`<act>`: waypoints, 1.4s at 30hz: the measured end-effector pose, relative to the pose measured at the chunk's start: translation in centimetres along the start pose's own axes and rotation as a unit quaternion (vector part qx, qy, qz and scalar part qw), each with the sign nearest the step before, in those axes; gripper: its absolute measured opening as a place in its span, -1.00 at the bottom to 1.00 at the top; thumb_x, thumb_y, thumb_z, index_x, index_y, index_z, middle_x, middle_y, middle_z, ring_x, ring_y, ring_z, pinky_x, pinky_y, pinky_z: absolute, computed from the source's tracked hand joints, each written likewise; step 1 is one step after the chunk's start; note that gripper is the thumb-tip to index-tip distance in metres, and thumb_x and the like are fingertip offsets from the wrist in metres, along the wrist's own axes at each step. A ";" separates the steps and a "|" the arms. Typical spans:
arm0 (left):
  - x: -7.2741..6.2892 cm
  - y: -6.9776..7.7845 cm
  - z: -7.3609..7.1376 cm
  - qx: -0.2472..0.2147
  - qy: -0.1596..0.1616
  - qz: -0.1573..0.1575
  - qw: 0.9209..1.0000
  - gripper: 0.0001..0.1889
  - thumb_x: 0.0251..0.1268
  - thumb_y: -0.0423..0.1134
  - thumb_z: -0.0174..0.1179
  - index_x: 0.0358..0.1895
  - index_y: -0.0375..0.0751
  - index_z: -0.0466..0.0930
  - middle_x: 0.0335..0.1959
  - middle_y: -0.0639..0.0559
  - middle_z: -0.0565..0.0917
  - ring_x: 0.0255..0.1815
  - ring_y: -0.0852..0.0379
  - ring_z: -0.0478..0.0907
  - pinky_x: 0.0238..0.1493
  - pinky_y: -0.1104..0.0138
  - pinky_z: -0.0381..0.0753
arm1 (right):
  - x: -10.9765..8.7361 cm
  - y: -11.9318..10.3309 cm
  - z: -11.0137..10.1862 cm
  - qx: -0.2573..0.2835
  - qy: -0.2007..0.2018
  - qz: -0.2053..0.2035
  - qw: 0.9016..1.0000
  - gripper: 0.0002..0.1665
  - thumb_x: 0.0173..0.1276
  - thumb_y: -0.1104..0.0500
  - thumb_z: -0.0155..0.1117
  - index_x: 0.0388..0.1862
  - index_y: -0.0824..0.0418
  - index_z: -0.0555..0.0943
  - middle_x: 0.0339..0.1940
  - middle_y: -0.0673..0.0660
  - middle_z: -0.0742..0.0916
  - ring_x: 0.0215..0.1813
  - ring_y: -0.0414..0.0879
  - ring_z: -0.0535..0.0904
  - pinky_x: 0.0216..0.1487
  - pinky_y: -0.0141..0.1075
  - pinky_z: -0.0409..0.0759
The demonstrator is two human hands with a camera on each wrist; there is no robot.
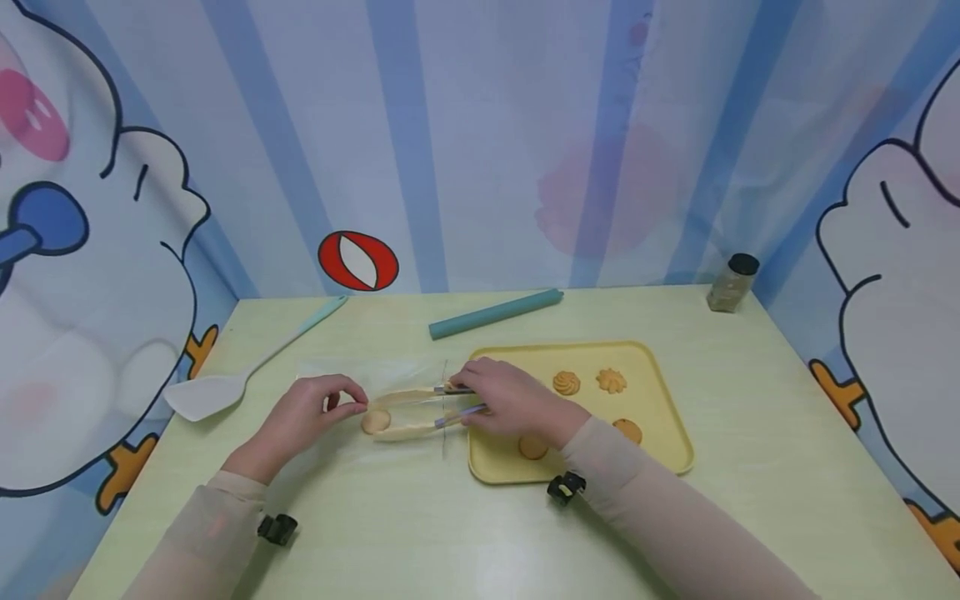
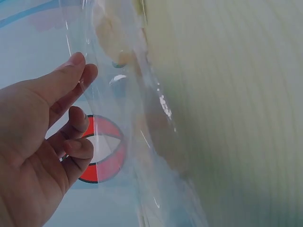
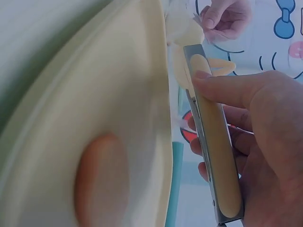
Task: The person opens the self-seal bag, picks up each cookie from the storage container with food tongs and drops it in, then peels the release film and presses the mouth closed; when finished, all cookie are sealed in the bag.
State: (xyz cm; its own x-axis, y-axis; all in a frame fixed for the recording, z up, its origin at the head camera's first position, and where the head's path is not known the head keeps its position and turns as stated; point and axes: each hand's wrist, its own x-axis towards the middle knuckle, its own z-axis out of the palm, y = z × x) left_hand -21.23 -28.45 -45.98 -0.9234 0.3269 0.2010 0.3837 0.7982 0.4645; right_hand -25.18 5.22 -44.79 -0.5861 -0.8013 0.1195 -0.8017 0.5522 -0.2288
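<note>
My left hand (image 1: 315, 408) pinches the edge of a clear plastic bag (image 2: 142, 118) between thumb and forefinger. My right hand (image 1: 517, 400) grips a pair of tongs (image 3: 218, 146) with metal arms and cream-coloured tips. Those tips point left, over the bag lying on the table. A round, pale cookie (image 1: 376, 420) sits between the tong tips, close to the left fingertips. Under the right hand and wrist is a yellow tray (image 1: 675, 454). On it lie a swirled cookie (image 1: 566, 382), a flower-shaped cookie (image 1: 612, 381) and round ones (image 1: 533, 447), partly covered by the hand and sleeve.
A spatula (image 1: 210, 396) with a pale blade and mint handle lies at the left. Behind the tray is a teal rod (image 1: 495, 314). A small jar (image 1: 731, 287) with a black lid stands at the back right corner, by the printed backdrop (image 1: 487, 150).
</note>
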 end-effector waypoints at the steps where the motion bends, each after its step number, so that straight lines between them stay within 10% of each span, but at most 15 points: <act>1: 0.0 0.0 0.0 0.000 0.001 0.002 1.000 -0.87 0.25 -0.25 0.47 -0.23 0.11 0.75 -0.36 0.26 0.69 -0.44 0.25 0.39 -0.42 0.39 0.39 | -0.4 0.1 -0.2 0.001 0.000 0.004 1.000 -0.39 0.45 -0.05 0.37 0.36 0.21 0.54 0.15 0.09 0.68 0.15 -0.02 0.59 0.23 -0.11 0.56; 42: -0.3 0.1 0.8 0.007 -0.018 -0.015 1.000 -0.87 0.26 -0.23 0.47 -0.20 0.09 0.75 -0.34 0.24 0.67 -0.41 0.21 0.41 -0.38 0.39 0.42 | -18.4 9.0 -4.9 0.003 0.079 0.200 0.977 -0.33 0.38 0.04 0.46 0.37 0.30 0.52 0.25 0.28 0.64 0.29 0.24 0.55 0.30 0.20 0.50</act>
State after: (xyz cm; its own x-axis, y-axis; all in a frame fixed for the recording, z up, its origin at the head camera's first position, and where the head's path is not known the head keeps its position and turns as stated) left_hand -20.96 -28.07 -46.66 -0.9346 0.3198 0.1559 0.3552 0.8146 0.4585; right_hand -22.17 26.09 -44.33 -0.8636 -0.4760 0.1661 -0.5041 0.8125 -0.2928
